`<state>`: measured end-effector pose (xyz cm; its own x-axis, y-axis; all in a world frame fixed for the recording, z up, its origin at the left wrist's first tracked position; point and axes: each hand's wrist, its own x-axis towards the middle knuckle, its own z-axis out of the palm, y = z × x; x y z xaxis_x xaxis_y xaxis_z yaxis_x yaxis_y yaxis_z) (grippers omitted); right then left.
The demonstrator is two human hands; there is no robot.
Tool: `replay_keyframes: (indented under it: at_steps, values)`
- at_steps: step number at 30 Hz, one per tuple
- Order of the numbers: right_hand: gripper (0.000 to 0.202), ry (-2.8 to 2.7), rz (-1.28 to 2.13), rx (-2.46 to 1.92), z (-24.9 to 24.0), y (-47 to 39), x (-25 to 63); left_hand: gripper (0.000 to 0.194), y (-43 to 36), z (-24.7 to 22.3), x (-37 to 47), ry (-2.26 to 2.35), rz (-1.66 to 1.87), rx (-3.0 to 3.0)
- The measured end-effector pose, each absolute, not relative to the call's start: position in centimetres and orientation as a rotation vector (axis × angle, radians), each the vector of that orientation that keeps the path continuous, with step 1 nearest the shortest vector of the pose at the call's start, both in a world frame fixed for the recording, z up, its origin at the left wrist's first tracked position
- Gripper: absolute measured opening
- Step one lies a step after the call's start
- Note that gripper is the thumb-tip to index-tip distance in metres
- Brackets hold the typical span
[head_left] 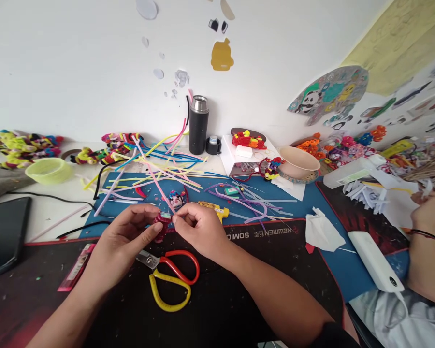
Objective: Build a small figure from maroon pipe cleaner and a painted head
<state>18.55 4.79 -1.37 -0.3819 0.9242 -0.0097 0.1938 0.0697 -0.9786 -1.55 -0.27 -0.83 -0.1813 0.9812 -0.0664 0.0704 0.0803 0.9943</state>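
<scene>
Bench (58,203): white top, mostly covered. Nearest the person, a black mat with red edging and white lettering (239,304); beyond it, a plain blue mat (199,193).

Long fuzzy craft stems in pink, blue, yellow and white (150,166) lie in a crossed heap over the blue mat's far left and the white top. Behind them stands a black cylindrical flask with a steel neck (198,125), uncapped.

Scissors with metal blades, one red and one yellow loop handle (152,261), lie on the black mat just below the hands. Left hand (126,237) and right hand (199,229) meet above the near edge of the blue mat.

Yellow glue gun (222,212): just beyond the right hand, partly hidden by it. Small figure head with white face and blue top (175,200): on the blue mat, right behind the fingertips.

Right fingers: pinched together on the lower end of a pale pink fuzzy stem (166,199). Left fingers: closed around a short, dark crimson fuzzy tube with pale green at its top (164,223), held beside the right fingertips.
</scene>
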Motion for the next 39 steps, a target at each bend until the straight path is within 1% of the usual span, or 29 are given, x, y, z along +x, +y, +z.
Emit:
replay_keyframes:
  at_steps: [2,8,16,24,33,39]
  values:
    - [0.020,-1.667,1.376,-1.139,-1.4,4.7,18.6,0.047,-0.3,-0.8,-1.4,1.417,1.251,1.119]
    - [0.020,-1.663,1.385,-1.150,-1.6,4.7,18.6,0.046,-0.5,-0.7,-1.1,1.411,1.219,1.156]
    - [0.021,-1.652,1.385,-1.122,-1.6,4.6,18.5,0.050,-0.5,-1.2,-1.2,1.451,1.265,1.060]
    - [0.023,-1.642,1.399,-1.119,-1.6,4.5,18.6,0.054,0.0,-0.7,-1.0,1.399,1.166,1.067]
    - [0.022,-1.606,1.399,-1.112,-1.6,4.6,18.8,0.053,0.1,-1.6,-1.0,1.355,1.209,0.964]
    - [0.020,-1.537,1.471,-1.128,-1.8,4.6,18.8,0.049,-0.1,-2.2,-0.8,1.343,1.190,1.036]
